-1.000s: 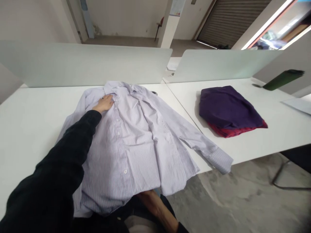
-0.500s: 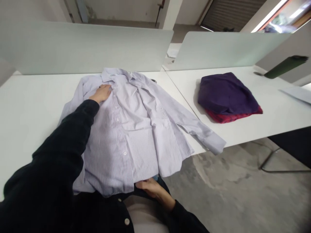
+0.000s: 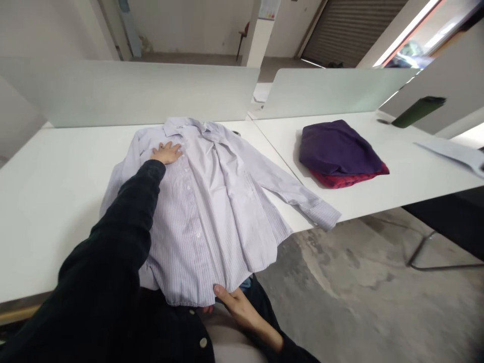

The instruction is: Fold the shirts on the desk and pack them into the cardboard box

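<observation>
A pale striped button-up shirt point(image 3: 185, 212) lies unbuttoned on the white table, collar away from me and hem hanging over the near edge. My left hand point(image 3: 167, 153) rests flat on its left front panel below the collar, fingers spread. At the hem, my right hand point(image 3: 236, 305) grips the shirt's lower edge, thumb on top and fingers underneath, partly hidden by the cloth. One sleeve stretches out to the right, its cuff at the table's edge. My left forearm covers part of the shirt's left side.
Folded purple and red clothes point(image 3: 340, 148) are stacked on the right part of the table point(image 3: 280, 141). Frosted dividers point(image 3: 151, 93) line the back. A green cylinder point(image 3: 418, 112) and papers point(image 3: 451, 154) lie far right. A black chair point(image 3: 449, 217) stands beyond the near edge.
My left hand's fingers have spread on the front panel. The right hand's thumb now shows on top of the hem, and the inner cloth looks pulled straighter. The camera view has shifted.
</observation>
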A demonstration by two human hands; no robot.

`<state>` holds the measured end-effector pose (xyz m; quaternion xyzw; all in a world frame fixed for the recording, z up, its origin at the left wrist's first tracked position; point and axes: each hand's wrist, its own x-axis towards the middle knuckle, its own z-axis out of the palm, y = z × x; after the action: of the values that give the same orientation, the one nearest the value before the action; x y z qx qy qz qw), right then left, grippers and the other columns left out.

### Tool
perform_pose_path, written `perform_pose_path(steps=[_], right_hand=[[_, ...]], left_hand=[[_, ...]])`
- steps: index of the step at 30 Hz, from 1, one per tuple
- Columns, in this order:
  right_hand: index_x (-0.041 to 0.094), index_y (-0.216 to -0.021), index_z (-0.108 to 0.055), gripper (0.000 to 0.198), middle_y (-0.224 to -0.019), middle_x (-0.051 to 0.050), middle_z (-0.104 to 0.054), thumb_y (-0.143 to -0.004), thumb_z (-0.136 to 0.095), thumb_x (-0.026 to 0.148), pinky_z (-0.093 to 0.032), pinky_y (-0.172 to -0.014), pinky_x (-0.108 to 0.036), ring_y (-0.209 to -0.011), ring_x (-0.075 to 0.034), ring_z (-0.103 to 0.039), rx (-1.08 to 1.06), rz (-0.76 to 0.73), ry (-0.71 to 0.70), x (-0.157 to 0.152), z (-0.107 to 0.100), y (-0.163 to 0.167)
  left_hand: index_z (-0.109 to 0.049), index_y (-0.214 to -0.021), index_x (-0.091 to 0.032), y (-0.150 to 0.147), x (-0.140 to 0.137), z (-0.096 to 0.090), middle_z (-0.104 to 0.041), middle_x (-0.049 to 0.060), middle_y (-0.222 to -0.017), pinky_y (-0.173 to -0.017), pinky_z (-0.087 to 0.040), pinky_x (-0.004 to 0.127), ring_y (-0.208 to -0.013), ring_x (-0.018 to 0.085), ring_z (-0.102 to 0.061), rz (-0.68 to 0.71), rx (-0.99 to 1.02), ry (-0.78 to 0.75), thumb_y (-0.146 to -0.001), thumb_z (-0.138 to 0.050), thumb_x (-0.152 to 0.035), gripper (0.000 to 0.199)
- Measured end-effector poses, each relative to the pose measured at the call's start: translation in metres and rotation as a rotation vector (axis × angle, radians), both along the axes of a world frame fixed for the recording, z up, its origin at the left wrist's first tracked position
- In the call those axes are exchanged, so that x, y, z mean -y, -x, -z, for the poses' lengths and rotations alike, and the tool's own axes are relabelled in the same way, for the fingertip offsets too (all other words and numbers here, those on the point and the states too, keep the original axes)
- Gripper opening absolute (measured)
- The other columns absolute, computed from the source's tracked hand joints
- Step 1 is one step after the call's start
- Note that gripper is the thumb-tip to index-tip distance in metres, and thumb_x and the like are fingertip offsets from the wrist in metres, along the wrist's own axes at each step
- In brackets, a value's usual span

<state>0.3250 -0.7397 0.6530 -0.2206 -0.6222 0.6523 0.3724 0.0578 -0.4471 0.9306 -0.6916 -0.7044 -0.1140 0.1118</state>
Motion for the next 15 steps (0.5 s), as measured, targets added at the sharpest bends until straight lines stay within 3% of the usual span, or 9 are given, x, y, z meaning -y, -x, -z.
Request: perform_pose_path(steps=[5, 8, 12, 15], right_hand=[[0.013, -0.069, -0.069, 0.075, -0.068, -0.007, -0.065, -0.08, -0.037, 0.081, -0.046, -0.086, -0.034, -0.076, -0.019, -0.063, 0.052, -0.055, -0.018, -0.005, 0.001, -0.003], [0.013, -0.081, -0.073, 0.072, -0.083, -0.01, -0.069, -0.085, -0.037, 0.075, -0.045, -0.09, -0.035, -0.089, -0.022, -0.064, 0.162, -0.093, -0.123, -0.013, 0.003, -0.019], [0.019, -0.103, -0.073, 0.045, -0.109, -0.01, -0.07, -0.087, -0.052, 0.055, -0.044, -0.093, -0.035, -0.104, -0.024, -0.061, 0.471, -0.016, -0.361, -0.022, -0.006, -0.051], [0.022, -0.1, -0.075, 0.03, -0.1, -0.007, -0.073, -0.088, -0.054, 0.038, -0.044, -0.092, -0.033, -0.095, -0.021, -0.065, 0.551, -0.089, -0.437, -0.022, -0.031, -0.071]], left_hand=[[-0.027, -0.151, -0.03, 0.0, 0.001, 0.0, -0.014, 0.009, -0.162, -0.109, -0.012, 0.069, -0.145, 0.045, -0.006, -0.009, 0.009, -0.006, -0.089, -0.021, -0.059, 0.068], [-0.029, -0.15, -0.028, 0.002, 0.0, 0.002, -0.016, 0.012, -0.161, -0.108, -0.014, 0.068, -0.145, 0.045, -0.01, -0.007, 0.009, -0.035, -0.09, -0.02, -0.058, 0.068], [-0.035, -0.147, -0.025, 0.006, -0.002, 0.004, -0.025, 0.014, -0.158, -0.107, -0.018, 0.067, -0.143, 0.045, -0.017, 0.021, -0.003, -0.072, -0.091, -0.023, -0.056, 0.065], [-0.037, -0.145, -0.025, 0.006, -0.006, 0.002, -0.03, 0.014, -0.154, -0.108, -0.022, 0.063, -0.141, 0.042, -0.021, 0.039, -0.011, -0.118, -0.092, -0.025, -0.051, 0.06]])
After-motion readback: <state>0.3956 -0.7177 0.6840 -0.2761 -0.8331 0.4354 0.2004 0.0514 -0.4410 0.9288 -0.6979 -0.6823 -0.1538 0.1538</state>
